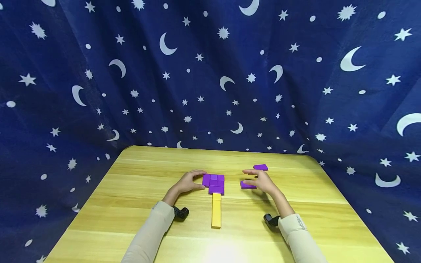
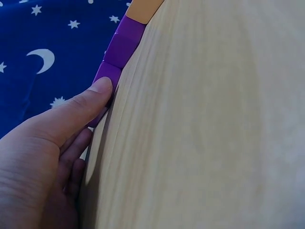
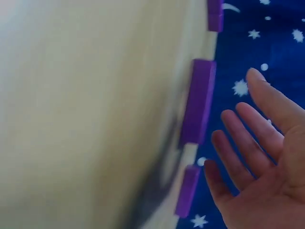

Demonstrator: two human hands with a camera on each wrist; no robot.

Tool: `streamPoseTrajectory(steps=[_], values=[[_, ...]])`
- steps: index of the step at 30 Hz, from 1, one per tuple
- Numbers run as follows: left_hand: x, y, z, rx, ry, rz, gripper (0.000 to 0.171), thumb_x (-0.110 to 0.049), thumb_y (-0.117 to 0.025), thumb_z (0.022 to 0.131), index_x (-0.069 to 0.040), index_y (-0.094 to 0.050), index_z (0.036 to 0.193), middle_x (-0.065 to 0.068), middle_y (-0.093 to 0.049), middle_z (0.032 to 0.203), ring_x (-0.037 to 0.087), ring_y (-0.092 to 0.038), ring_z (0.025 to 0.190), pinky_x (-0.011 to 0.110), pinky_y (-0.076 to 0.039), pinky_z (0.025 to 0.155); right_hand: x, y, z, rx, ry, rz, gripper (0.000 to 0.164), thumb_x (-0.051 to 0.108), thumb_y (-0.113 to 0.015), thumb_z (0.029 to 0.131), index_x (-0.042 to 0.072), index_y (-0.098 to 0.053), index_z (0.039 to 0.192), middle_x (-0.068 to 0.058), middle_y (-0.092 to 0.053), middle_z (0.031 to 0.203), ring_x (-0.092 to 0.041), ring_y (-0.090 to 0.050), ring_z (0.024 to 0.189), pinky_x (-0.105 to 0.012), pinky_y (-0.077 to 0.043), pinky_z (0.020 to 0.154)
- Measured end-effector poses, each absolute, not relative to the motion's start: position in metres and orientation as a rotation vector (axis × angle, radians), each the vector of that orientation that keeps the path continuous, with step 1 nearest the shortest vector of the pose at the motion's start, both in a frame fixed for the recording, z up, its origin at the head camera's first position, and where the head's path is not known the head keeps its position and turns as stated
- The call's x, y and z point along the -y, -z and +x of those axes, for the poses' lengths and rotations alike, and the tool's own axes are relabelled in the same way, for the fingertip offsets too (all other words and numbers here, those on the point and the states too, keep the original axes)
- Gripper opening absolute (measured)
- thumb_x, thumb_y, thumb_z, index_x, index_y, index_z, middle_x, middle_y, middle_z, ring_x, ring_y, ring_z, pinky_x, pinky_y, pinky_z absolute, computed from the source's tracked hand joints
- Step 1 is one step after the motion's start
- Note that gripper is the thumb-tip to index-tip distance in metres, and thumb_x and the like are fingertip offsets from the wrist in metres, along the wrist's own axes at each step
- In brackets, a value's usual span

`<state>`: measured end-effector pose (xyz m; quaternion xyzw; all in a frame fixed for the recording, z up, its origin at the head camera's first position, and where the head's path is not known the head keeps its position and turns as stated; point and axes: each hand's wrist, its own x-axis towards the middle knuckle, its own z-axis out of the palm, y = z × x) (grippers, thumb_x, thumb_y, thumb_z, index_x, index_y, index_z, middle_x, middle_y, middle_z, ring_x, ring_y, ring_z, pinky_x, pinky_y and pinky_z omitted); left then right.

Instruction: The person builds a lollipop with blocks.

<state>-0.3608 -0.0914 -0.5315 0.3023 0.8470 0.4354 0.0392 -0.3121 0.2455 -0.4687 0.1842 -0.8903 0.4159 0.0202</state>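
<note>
A cluster of purple blocks (image 1: 216,189) lies flat together on the table, above a strip of yellow blocks (image 1: 216,213). My left hand (image 1: 189,181) is at the cluster's left side and pinches the leftmost purple block (image 1: 206,179), thumb on the near edge and fingers at the far edge. In the left wrist view the thumb presses against that block's side (image 2: 107,71). My right hand (image 1: 263,180) hovers with fingers spread over a loose purple block (image 1: 247,185). The right wrist view shows its palm (image 3: 267,191) holding nothing, beside that block (image 3: 199,102).
Another purple block (image 1: 261,167), with slanted ends, lies farther back, beyond the right hand. The wooden table (image 1: 148,160) ends at a dark blue curtain (image 1: 204,80) with white moons and stars. Black wrist cameras (image 1: 181,213) sit at both sleeve cuffs.
</note>
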Motion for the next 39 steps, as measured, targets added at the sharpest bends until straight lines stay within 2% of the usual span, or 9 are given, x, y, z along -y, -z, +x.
streamPoseTrajectory(steps=[5, 10, 17, 24, 27, 30, 33, 35, 39], values=[[0.093, 0.533, -0.362, -2.610, -1.340, 0.925, 0.064, -0.033, -0.078, 0.074, -0.013, -0.054, 0.130, 0.006, -0.050, 0.133, 0.024, -0.041, 0.125, 0.039, -0.032, 0.105, -0.260, 0.485, -0.308, 2.855, -1.157, 0.549, 0.045, 0.014, -0.075, 0.077, -0.005, -0.061, 0.116, -0.021, -0.061, 0.113, -0.038, -0.054, 0.107, -0.049, -0.043, 0.092], [0.092, 0.533, -0.362, -2.601, -1.344, 0.924, 0.064, -0.033, -0.078, 0.074, -0.013, -0.054, 0.130, 0.006, -0.050, 0.132, 0.024, -0.041, 0.125, 0.039, -0.031, 0.105, -0.264, 0.492, -0.307, 2.861, -1.019, 0.523, 0.039, 0.008, -0.077, 0.073, -0.004, -0.065, 0.109, -0.020, -0.062, 0.108, -0.036, -0.055, 0.103, -0.050, -0.041, 0.093], [0.091, 0.533, -0.363, -2.589, -1.351, 0.930, 0.065, -0.035, -0.078, 0.074, -0.013, -0.054, 0.130, 0.006, -0.050, 0.132, 0.026, -0.041, 0.125, 0.041, -0.032, 0.105, -0.255, 0.493, -0.308, 2.820, -0.959, 0.400, 0.031, 0.010, -0.078, 0.072, 0.000, -0.069, 0.100, -0.013, -0.066, 0.096, -0.026, -0.061, 0.086, -0.042, -0.049, 0.078], [0.092, 0.535, -0.364, -2.599, -1.362, 0.930, 0.065, -0.035, -0.078, 0.072, -0.013, -0.055, 0.129, 0.006, -0.051, 0.132, 0.025, -0.042, 0.125, 0.040, -0.032, 0.105, -0.226, 0.494, -0.304, 2.803, -0.890, 0.103, 0.035, 0.020, -0.082, 0.068, 0.001, -0.070, 0.095, -0.009, -0.068, 0.080, -0.020, -0.062, 0.073, -0.035, -0.050, 0.065], [0.093, 0.534, -0.364, -2.605, -1.367, 0.936, 0.065, -0.035, -0.078, 0.072, -0.013, -0.055, 0.129, 0.006, -0.051, 0.131, 0.025, -0.042, 0.124, 0.041, -0.032, 0.105, -0.216, 0.493, -0.302, 2.809, -0.827, 0.067, 0.039, 0.022, -0.083, 0.066, -0.001, -0.068, 0.094, -0.010, -0.067, 0.077, -0.022, -0.061, 0.070, -0.036, -0.050, 0.061], [0.094, 0.534, -0.364, -2.606, -1.375, 0.942, 0.064, -0.034, -0.078, 0.073, -0.013, -0.055, 0.128, 0.007, -0.051, 0.131, 0.027, -0.042, 0.124, 0.042, -0.033, 0.104, -0.212, 0.492, -0.301, 2.849, -0.805, 0.065, 0.049, 0.026, -0.083, 0.066, -0.001, -0.066, 0.103, -0.012, -0.067, 0.082, -0.024, -0.061, 0.074, -0.037, -0.050, 0.062], [0.094, 0.535, -0.363, -2.608, -1.366, 0.942, 0.064, -0.035, -0.078, 0.073, -0.012, -0.055, 0.129, 0.007, -0.051, 0.131, 0.027, -0.042, 0.124, 0.043, -0.033, 0.104, -0.216, 0.490, -0.301, 2.902, -0.898, 0.116, 0.066, 0.029, -0.082, 0.067, -0.005, -0.058, 0.118, -0.015, -0.066, 0.093, -0.025, -0.061, 0.083, -0.040, -0.051, 0.071], [0.094, 0.535, -0.363, -2.608, -1.356, 0.944, 0.065, -0.036, -0.078, 0.073, -0.012, -0.055, 0.129, 0.007, -0.051, 0.132, 0.027, -0.042, 0.124, 0.042, -0.032, 0.105, -0.223, 0.491, -0.304, 2.921, -1.027, 0.221, 0.074, 0.029, -0.081, 0.069, -0.008, -0.051, 0.126, -0.018, -0.063, 0.104, -0.027, -0.059, 0.089, -0.041, -0.050, 0.077], [0.093, 0.534, -0.363, -2.595, -1.356, 0.945, 0.066, -0.035, -0.078, 0.073, -0.011, -0.054, 0.129, 0.007, -0.051, 0.132, 0.026, -0.042, 0.124, 0.041, -0.032, 0.105, -0.241, 0.494, -0.314, 2.905, -1.355, 0.558, 0.077, 0.018, -0.079, 0.073, -0.010, -0.040, 0.134, -0.023, -0.052, 0.125, -0.031, -0.053, 0.099, -0.042, -0.046, 0.086]])
